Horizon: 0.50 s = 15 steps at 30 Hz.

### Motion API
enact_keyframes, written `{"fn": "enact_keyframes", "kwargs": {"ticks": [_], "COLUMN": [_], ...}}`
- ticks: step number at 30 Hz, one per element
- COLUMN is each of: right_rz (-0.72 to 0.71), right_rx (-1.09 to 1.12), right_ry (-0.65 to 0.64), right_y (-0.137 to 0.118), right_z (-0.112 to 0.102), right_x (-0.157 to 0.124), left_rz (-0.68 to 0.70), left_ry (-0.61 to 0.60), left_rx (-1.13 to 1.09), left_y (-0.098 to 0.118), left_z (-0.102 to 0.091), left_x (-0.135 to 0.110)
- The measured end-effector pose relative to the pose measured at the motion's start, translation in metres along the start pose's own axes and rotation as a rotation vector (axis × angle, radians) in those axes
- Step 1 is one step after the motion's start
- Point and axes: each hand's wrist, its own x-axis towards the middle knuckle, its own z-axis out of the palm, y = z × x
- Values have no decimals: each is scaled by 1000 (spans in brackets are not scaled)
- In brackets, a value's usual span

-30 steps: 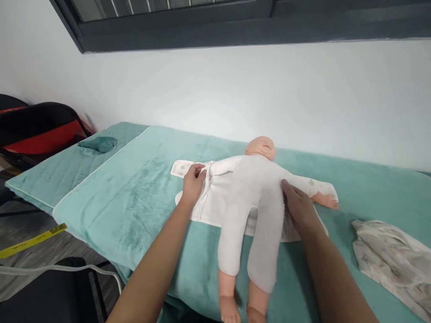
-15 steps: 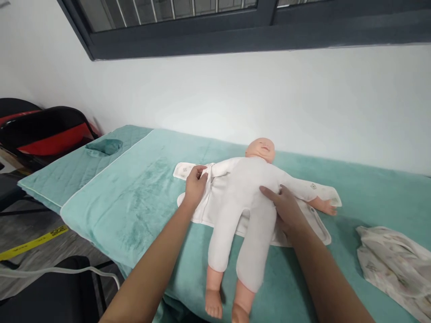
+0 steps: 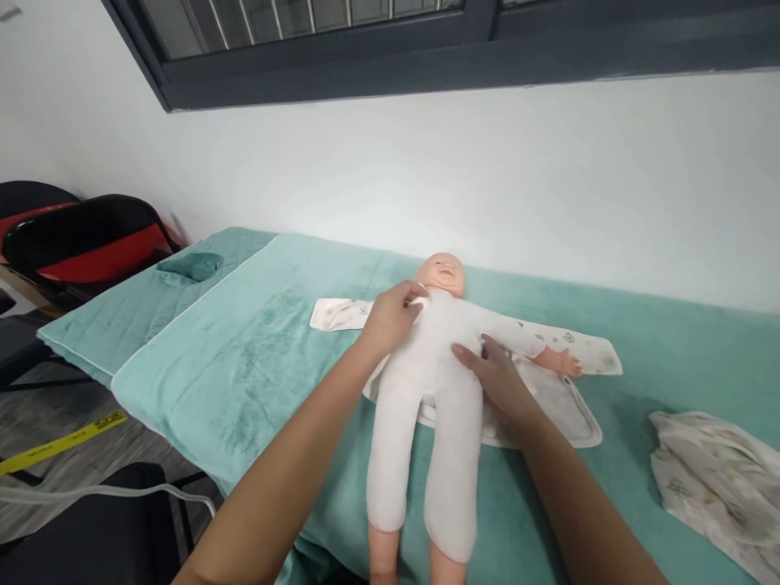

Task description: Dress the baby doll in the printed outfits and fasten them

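Observation:
A baby doll (image 3: 442,349) with a white cloth body lies face up, its head toward the wall. My left hand (image 3: 395,318) is closed at its shoulder on the left, fingertips bent on white cloth just below the head; the doll's arm on that side is hidden. Against the torso's right side, my right hand (image 3: 496,375) grips with the thumb on the front and the other fingers partly out of sight. Under the doll spreads a white patterned baby shirt (image 3: 566,406). One sleeve (image 3: 338,315) lies flat at left; the doll's arm lies along the other.
Doll and shirt rest on a teal plush bed cover (image 3: 231,357). A crumpled printed cloth (image 3: 719,479) lies at the right. Behind are a white wall (image 3: 548,179) and a dark window frame (image 3: 317,77). Black and red chairs (image 3: 91,244) stand at left; a pale cable (image 3: 122,490) hangs below.
The doll has shifted left and straightened. My left hand has moved from the shirt's left sleeve up to the doll's shoulder; my right hand has moved slightly left, still at its side.

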Motion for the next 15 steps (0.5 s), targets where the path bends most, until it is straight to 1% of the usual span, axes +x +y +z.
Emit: {"fn": "enact_keyframes", "kwargs": {"ticks": [3, 5, 6, 8, 10, 12, 13, 15], "right_rz": [23, 35, 41, 45, 40, 24, 17, -6], "right_rx": [-26, -29, -29, -17, 0, -1, -4, -3], "right_ry": [-14, -9, -12, -26, -45, -47, -41, -53], "right_y": [-2, -2, -2, -1, -1, 0, 0, 0], "right_z": [0, 0, -1, -1, -1, -1, -2, -2], "right_x": [-1, -1, -2, -3, -4, -5, -5, -4], "left_rz": [25, 56, 67, 74, 59, 39, 36, 53], "left_ry": [-220, -309, -330, -302, -205, -97, -62, -42], "left_rx": [48, 18, -37, -155, -171, -64, 7, 129], "left_y": [33, 49, 53, 54, 44, 29, 20, 5], "left_z": [-11, -19, -24, -30, -33, -30, -26, -16], "left_x": [-29, -47, -54, -66, -73, -78, -80, -79]}}
